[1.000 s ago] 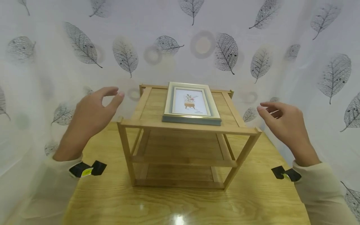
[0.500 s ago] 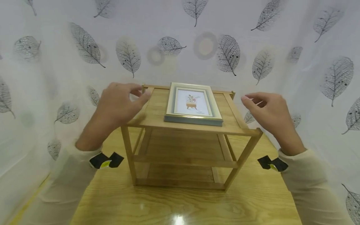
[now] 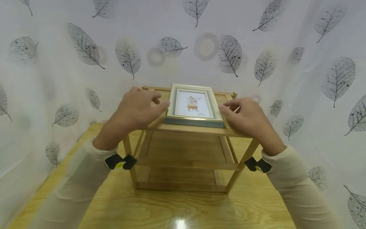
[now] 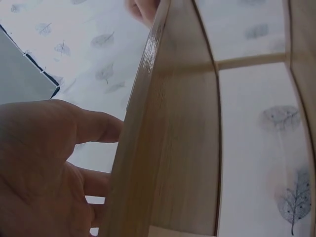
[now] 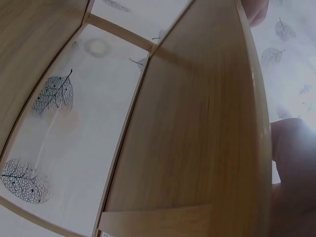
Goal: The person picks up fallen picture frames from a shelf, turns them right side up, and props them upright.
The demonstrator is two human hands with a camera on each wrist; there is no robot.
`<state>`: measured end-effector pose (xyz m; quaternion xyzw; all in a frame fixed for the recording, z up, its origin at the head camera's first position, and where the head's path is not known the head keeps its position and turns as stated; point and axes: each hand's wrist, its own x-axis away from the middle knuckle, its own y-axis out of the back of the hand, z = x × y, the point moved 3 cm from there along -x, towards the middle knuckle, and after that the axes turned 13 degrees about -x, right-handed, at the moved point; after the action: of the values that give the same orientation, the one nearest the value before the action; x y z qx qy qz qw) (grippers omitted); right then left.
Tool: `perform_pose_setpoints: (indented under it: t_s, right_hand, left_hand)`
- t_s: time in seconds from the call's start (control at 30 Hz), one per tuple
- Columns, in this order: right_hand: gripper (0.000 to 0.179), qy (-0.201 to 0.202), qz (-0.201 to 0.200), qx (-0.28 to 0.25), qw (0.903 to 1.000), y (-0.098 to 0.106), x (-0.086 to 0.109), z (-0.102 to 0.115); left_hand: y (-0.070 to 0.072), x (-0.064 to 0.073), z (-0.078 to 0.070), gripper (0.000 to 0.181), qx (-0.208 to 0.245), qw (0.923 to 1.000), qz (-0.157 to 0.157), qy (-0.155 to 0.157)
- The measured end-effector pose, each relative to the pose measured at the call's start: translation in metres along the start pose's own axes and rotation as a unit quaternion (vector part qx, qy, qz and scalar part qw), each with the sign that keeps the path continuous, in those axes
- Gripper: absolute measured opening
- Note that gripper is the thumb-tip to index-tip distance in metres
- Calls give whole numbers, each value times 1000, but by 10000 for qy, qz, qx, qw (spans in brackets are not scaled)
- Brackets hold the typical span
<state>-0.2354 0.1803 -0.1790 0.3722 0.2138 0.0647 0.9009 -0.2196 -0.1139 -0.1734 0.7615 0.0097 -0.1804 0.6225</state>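
A picture frame with a pale border and a plant drawing lies flat on the top shelf of a small wooden rack. Over the shelf's left part, my left hand has its thumb and forefinger apart, the thumb tip close to the frame's left edge. Opposite it, my right hand has loosely bent fingers, with the thumb at the frame's right edge. Whether either thumb touches the frame I cannot tell. In the left wrist view the left hand is partly behind the shelf edge; the right hand is mostly hidden.
The rack stands on a wood-grain table and has lower tiers under the top one. A pale curtain printed with leaves hangs behind and along both sides. Small black tags sit on the sleeve cuffs.
Both hands have moved inward from out beside the rack, the left one rightward and the right one leftward, to the frame's two sides. The frame and rack have stayed put.
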Motion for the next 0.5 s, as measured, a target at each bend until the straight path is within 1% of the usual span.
perform_pose_setpoints:
  t_s: [0.17,0.33,0.5]
  right_hand:
    - [49,104,228,52,9997,-6,-3,4]
    - [45,62,361,183,9992,-10,-5,3]
    - [42,31,382,158,9991,-12,-6,4]
  left_hand:
    - [-5,-5,-4,48,15,9999,69,-126]
    - [-10,-9,-7,40,57,9995,187,-260]
    - [-13,-10,-10,38,-11,9996,176,-240]
